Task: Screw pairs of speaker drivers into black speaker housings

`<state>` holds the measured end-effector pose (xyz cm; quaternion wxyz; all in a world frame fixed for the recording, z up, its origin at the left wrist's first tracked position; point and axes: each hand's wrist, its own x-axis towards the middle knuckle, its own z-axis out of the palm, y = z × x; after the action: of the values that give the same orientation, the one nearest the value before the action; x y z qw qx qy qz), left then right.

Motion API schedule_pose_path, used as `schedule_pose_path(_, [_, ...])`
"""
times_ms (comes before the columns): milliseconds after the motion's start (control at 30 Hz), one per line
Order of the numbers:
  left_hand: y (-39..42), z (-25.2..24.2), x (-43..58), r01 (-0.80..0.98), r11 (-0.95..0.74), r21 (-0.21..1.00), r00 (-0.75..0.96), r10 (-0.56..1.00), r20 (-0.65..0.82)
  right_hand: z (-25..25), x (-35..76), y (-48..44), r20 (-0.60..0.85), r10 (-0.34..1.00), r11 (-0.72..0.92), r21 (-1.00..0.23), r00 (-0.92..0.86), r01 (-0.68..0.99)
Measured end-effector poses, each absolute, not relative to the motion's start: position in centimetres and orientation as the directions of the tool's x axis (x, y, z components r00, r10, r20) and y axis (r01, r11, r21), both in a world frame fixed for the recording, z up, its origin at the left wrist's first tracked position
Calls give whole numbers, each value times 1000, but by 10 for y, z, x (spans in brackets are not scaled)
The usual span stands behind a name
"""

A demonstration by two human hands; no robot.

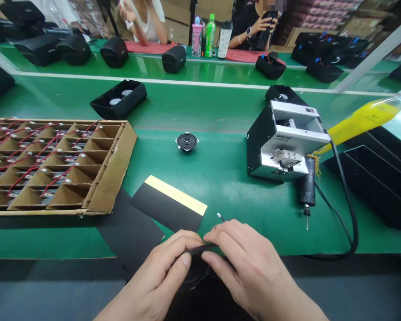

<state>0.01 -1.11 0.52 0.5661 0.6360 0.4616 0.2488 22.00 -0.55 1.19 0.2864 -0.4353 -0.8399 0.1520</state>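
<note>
Closest in, both forearms are brought in from the bottom corners, wrists angled inward so the hands nearly meet. The left hand point(163, 263) is held back-up, its fingers kept together and curled over the top, thumb bent in on the near side. The right hand point(247, 258) is turned toward it, fingers bunched and bent, thumb tucked below. A thin black strip point(205, 247) is pinched between thumb and fingers on both sides, right at the bench's front edge. Just under it a dark round part point(197, 268) is half covered by the hands; whether it's gripped too can't be told.

Just past the right fingertips, a small white connector point(219, 215) is seen on the green bench point(220, 178). To the left, a black sheet with a yellow band point(170, 203) is laid next to a plain black sheet point(130, 229); the plain one is hung partly over the edge.

Further out, a divided cardboard tray point(108, 183) is parked at left, loaded with red-wired parts. A small speaker point(187, 141) is set mid-bench, and a silver-and-black machine point(284, 138) is placed at right beside an electric screwdriver point(308, 180). Farther back, an open black box point(120, 99) is fitted with two round parts. Way across, two people are seated behind some bottles point(210, 35).
</note>
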Motion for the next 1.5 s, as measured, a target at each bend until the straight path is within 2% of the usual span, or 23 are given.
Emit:
schedule_pose_path(233, [-8, 3, -1, 238, 141, 961, 485, 840, -244, 17, 221, -4, 265, 873, 454, -749, -410, 483])
schedule_pose_path(500, [-16, -6, 5, 101, 349, 932, 499, 792, -351, 10, 218, -11, 66, 964, 168, -901, -257, 399])
schedule_pose_path(767, [-16, -3, 9, 37, 465, 885, 481, 768, -423, 3, 221, -14, 137, 962, 223, -894, -236, 390])
schedule_pose_path(933, [-16, -7, 13, -12, 495, 869, 463, 773, -434, 5, 221, -13, 111, 974, 187, -882, -197, 431])
schedule_pose_path(1167, [-16, -8, 15, 57, 502, 863, 436, 765, -474, 11, 223, -11, 157, 967, 232, -865, -198, 445])
schedule_pose_path(1367, [-15, -10, 13, 192, 324, 926, 399, 837, -375, 7, 223, -10, 166, 967, 240, -849, -193, 472])
schedule_pose_path(1500, [-13, -9, 14, 206, 328, 922, 394, 834, -385, 5, 223, -11, 174, 967, 244, -846, -186, 475])
